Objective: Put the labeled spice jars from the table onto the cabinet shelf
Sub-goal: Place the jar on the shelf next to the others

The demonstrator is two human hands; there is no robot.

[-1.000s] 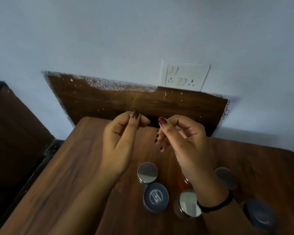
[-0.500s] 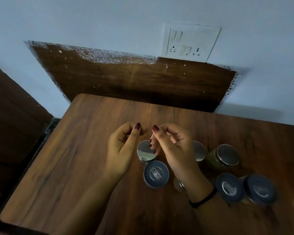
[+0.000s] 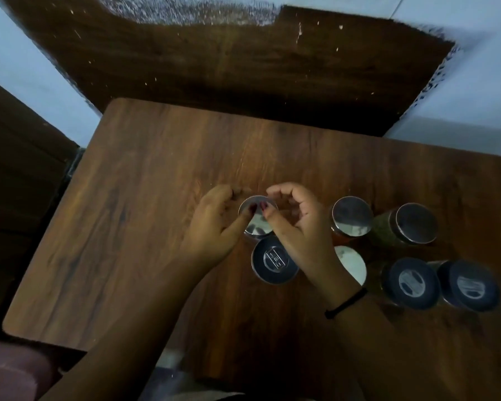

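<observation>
**A:** Head view only. Where are the jars?

**B:** All on the bench (image 3: 156, 204), upright, in two loose rows right of centre. I count seven lids. The shelf isn't in view, so I'd say nothing is shelved yet.

**A:** Grips?

**B:** Left grip (image 3: 214, 227) and right grip (image 3: 301, 230) are both at the silver jar (image 3: 258, 225), leftmost in the back row. Fingers are curled either side, thumbs (image 3: 264, 206) over the lid. Can't tell if either one clamps it or just hovers. Blur and the top-down angle hide contact.

**A:** Why two grips on one jar?

**B:** My guess is steadying it, or turning it to read the label. Only lids show from above.

**A:** Neighbours?

**B:** Dark-lid jar (image 3: 274, 260) is just in front, nearly touching. Pale lid (image 3: 352, 267) is half hidden by the right wrist. It's tight, so lift straight up or it clips the dark-lid jar.

**A:** Rest?

**B:** Second silver jar (image 3: 352, 215) with the green jar (image 3: 388, 231) beside it. Two dark lids front right (image 3: 409, 282) (image 3: 467, 285). There's a dark block (image 3: 18, 183) at left, can't confirm it's the cabinet.
</observation>
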